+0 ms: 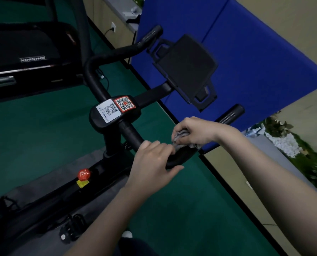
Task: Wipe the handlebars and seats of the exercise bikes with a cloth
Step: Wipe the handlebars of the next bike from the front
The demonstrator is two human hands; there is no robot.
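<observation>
Head view: the left hand point(152, 163) holds the black handlebar point(130, 132) at its near bend. Right hand point(194, 132) squeezes the cloth point(181, 140) onto that bar, wiping it. Next, I think, rub toward the bar's end.
</observation>
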